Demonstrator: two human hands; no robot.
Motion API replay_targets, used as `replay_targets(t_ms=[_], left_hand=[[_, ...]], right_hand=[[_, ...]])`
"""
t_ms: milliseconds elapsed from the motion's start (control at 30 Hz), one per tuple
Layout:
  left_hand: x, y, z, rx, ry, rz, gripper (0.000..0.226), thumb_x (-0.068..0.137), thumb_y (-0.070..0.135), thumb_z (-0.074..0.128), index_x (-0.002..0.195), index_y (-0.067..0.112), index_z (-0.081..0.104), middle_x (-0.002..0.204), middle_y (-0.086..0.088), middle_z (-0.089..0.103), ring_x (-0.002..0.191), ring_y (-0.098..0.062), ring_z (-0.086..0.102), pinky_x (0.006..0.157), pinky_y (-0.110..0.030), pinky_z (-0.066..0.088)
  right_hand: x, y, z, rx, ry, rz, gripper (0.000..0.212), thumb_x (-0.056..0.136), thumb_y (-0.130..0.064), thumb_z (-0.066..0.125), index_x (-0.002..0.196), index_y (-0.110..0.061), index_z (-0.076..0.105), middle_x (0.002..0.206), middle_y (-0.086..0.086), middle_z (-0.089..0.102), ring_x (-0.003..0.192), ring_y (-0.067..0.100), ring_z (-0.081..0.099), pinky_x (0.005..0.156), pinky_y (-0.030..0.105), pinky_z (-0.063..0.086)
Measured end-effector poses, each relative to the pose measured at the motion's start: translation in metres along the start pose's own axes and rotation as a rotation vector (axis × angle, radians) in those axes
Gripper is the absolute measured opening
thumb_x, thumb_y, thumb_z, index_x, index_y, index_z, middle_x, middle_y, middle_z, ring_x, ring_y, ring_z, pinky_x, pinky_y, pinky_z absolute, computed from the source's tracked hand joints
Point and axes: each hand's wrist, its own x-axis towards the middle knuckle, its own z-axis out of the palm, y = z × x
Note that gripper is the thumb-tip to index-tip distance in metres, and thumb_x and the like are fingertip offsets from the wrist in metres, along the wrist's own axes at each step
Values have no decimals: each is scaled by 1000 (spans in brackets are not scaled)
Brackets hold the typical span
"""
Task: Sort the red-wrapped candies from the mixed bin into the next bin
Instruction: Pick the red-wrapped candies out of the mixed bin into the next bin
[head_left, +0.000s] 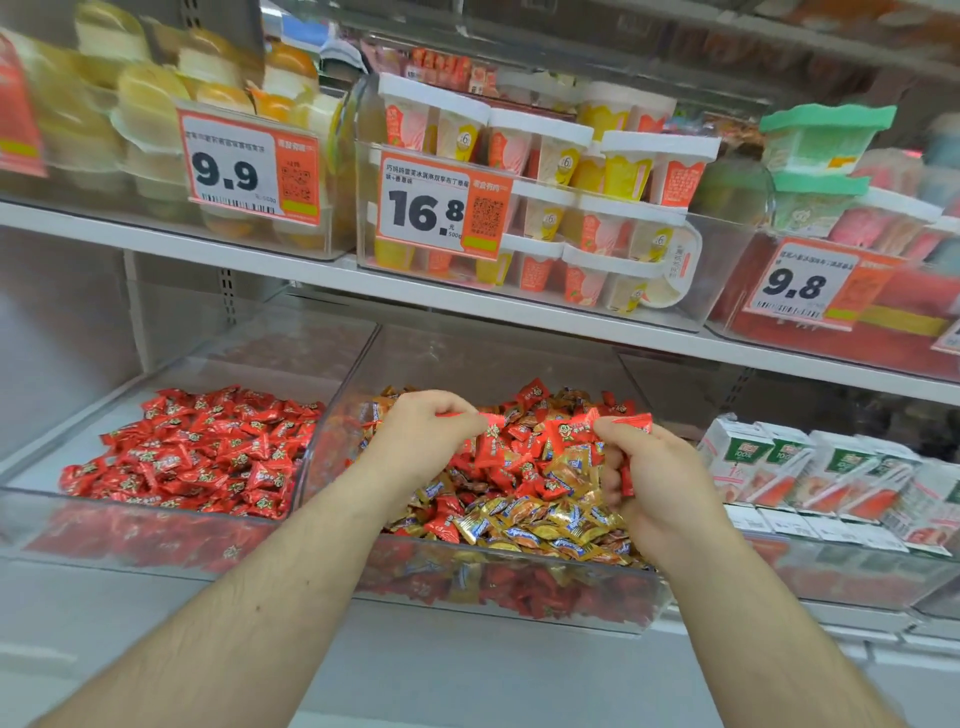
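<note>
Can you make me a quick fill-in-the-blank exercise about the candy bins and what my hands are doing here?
1. Both hands are over the bin that holds red and ____ candies mixed together.
2. The left bin holds only ____ candies.
3. The right hand and the left hand each hold candies wrapped in ____.
4. The price tag right above the mixed bin reads ____.

Missing words: gold; red; red; 16.8

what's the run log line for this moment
stage: picking | left hand: pinches red candy | right hand: holds red candies | over mixed bin
</note>
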Motion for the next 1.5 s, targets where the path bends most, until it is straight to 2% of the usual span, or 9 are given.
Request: replay_targets(t_ms=[333, 567, 733, 867, 933, 1033, 1133, 1367, 1500], left_hand=[[-27, 9, -84, -467, 122, -111, 25, 85, 18, 56, 60, 20, 54, 55, 6, 47, 53, -16, 38, 50, -29, 26], [-34, -25, -158, -176, 331, -151, 20, 85, 24, 62, 67, 15, 63, 60, 5, 52, 52, -14, 38, 51, -27, 29], [-27, -49, -182, 25, 390, -156, 16, 86, 23, 64, 72, 15, 64, 66, 2, 60, 62, -15, 49, 59, -26, 40], [-20, -65, -193, 111, 373, -171, 9, 86, 21, 62, 80, 15, 65, 74, 0, 65, 69, -16, 56, 65, -28, 44], [-19, -70, -196, 153, 313, -205, 8, 87, 19, 61, 93, 17, 64, 84, 2, 65, 74, -16, 58, 68, -27, 45], [-20, -79, -202, 257, 201, -238, 47, 85, 10, 58, 130, 24, 54, 124, 1, 61, 102, -18, 62, 79, -26, 49], [-24, -82, -205, 295, 156, -231, 67, 85, 4, 54, 146, 26, 39, 146, -1, 47, 106, -21, 63, 62, -20, 45], [-30, -71, -195, 269, 208, -70, 55, 85, 0, 53, 134, 26, 52, 126, 8, 61, 100, -10, 62, 77, -23, 50], [-39, -31, -159, 177, 244, 209, 50, 82, -3, 52, 113, 34, 59, 103, 18, 66, 101, 4, 59, 88, -13, 45]], right_hand=[[-39, -7, 65, -249, -216, -225, 22, 87, -9, 67, 66, -13, 62, 54, 4, 41, 53, 19, 33, 50, 29, 26], [-53, -19, 150, -543, -446, -426, 24, 86, -15, 69, 74, 5, 64, 46, -7, 39, 41, 8, 30, 45, 20, 28], [-48, -21, 211, -849, -537, -514, 24, 84, -18, 62, 66, -2, 59, 57, 11, 56, 51, 15, 49, 50, 26, 39], [-43, -11, 244, -988, -567, -509, 26, 84, -16, 59, 60, -14, 53, 55, 1, 52, 51, 20, 49, 49, 28, 39], [-40, -6, 254, -1042, -579, -522, 19, 84, -17, 59, 66, -11, 57, 58, 2, 56, 54, 22, 52, 51, 29, 41], [-37, -2, 263, -1151, -635, -517, 11, 79, -21, 67, 88, -14, 68, 79, 1, 66, 70, 21, 62, 60, 33, 47], [-35, 1, 264, -1239, -716, -527, 48, 76, -26, 78, 122, -25, 62, 106, -8, 60, 92, 13, 58, 72, 25, 45], [-35, 5, 245, -1079, -609, -580, 33, 85, -18, 68, 118, -24, 66, 110, -7, 66, 101, 10, 61, 87, 25, 50], [-50, 5, 203, -889, -444, -645, 17, 88, -13, 62, 99, -24, 69, 86, -17, 64, 78, -3, 58, 68, 5, 40]])
